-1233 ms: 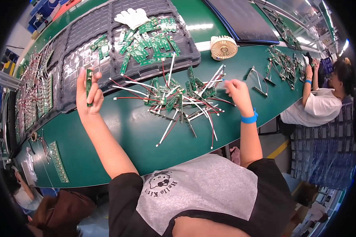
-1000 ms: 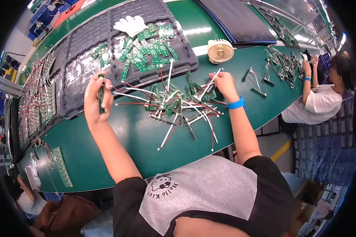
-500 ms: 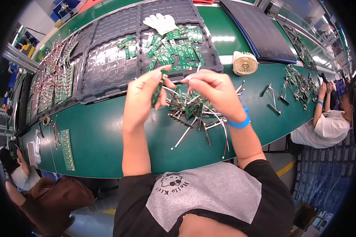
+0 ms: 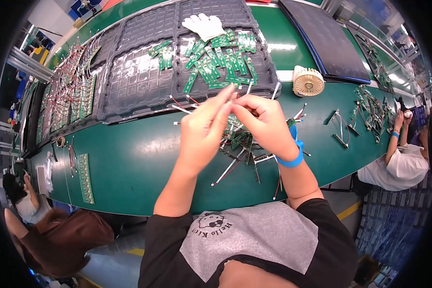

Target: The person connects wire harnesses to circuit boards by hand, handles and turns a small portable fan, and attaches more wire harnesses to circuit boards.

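My left hand (image 4: 201, 132) and my right hand (image 4: 263, 124) meet fingertip to fingertip above the table, just in front of the black tray. Both are closed in a pinch, and whatever lies between their fingers is hidden. Thin red and white cables (image 4: 178, 106) with small white connectors stick out past the left hand's outer side. Below and behind the right hand lies a tangled pile of small green circuit boards (image 4: 242, 140) with cables attached. A blue band (image 4: 291, 157) circles my right wrist.
A black compartment tray (image 4: 138, 72) carries loose green boards (image 4: 209, 67) and a white glove (image 4: 204, 25). A cream fan (image 4: 308, 81) stands to its right. Wired boards (image 4: 77, 98) lie far left, more (image 4: 369, 115) at right. A co-worker (image 4: 393, 158) sits at right, others at left.
My left hand has turned inward and closed up to the right hand; the green board it held is now hidden. Cables now show at its outer side. The whole view has shifted slightly.
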The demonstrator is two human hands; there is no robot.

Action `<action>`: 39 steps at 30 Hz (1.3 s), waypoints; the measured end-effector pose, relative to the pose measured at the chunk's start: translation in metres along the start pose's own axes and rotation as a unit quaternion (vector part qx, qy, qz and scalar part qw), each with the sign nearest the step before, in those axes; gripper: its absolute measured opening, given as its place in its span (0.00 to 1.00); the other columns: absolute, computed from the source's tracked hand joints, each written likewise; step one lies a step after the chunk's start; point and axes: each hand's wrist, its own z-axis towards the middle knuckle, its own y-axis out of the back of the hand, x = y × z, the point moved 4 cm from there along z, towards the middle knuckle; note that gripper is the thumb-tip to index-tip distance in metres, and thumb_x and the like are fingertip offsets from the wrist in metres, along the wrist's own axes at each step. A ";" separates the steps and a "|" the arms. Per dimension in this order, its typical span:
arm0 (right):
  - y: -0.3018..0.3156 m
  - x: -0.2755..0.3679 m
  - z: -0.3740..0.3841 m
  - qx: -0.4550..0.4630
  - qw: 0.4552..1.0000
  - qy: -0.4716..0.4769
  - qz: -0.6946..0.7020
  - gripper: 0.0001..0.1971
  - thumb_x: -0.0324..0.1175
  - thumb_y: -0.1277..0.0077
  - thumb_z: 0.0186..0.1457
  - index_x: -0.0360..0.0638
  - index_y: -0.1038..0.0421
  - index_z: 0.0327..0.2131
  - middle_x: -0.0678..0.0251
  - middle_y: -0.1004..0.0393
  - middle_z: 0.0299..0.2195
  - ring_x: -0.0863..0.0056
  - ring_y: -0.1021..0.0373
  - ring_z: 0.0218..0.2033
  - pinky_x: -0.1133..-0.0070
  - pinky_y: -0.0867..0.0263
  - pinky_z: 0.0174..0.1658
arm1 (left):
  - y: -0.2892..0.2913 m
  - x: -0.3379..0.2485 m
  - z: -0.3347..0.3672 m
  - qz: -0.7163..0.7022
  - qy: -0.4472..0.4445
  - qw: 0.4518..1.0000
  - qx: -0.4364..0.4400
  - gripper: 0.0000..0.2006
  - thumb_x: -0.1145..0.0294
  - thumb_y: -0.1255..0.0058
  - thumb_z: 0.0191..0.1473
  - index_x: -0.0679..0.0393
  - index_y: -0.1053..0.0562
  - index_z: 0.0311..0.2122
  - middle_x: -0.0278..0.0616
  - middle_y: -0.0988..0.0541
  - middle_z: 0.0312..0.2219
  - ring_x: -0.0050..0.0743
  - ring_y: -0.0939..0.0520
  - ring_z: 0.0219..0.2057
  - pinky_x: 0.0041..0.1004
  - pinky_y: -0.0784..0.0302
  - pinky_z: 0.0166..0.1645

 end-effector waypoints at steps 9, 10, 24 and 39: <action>0.000 0.011 -0.001 -0.018 1.000 0.019 -0.004 0.05 0.25 0.56 0.50 0.32 0.32 0.28 0.76 0.36 0.19 0.92 0.43 0.21 0.90 0.47 0.23 | 0.002 -0.007 -0.001 0.100 -0.167 0.979 -0.059 0.12 0.73 0.57 0.51 0.64 0.31 0.41 0.44 0.24 0.32 0.21 0.24 0.27 0.21 0.29 0.30; 0.000 0.012 -0.002 -0.022 1.000 0.021 -0.005 0.05 0.25 0.56 0.50 0.32 0.32 0.29 0.76 0.35 0.20 0.91 0.43 0.21 0.90 0.47 0.23 | -0.001 -0.008 -0.003 0.106 -0.166 0.978 -0.064 0.12 0.74 0.57 0.50 0.64 0.31 0.41 0.46 0.24 0.32 0.27 0.23 0.29 0.23 0.29 0.32; 0.002 -0.002 0.000 0.003 0.999 -0.046 0.004 0.05 0.25 0.58 0.51 0.33 0.35 0.25 0.75 0.37 0.20 0.90 0.44 0.23 0.89 0.48 0.25 | -0.004 -0.010 -0.012 0.276 -0.248 0.924 -0.093 0.17 0.76 0.53 0.45 0.67 0.34 0.44 0.49 0.25 0.31 0.42 0.24 0.29 0.30 0.28 0.32; -0.009 -0.020 0.002 0.006 0.997 -0.034 0.071 0.08 0.30 0.58 0.53 0.38 0.37 0.24 0.80 0.43 0.16 0.93 0.51 0.17 0.91 0.57 0.19 | 0.001 0.003 -0.007 0.219 -0.213 0.948 -0.088 0.16 0.75 0.54 0.46 0.69 0.33 0.41 0.50 0.25 0.27 0.41 0.22 0.27 0.30 0.28 0.29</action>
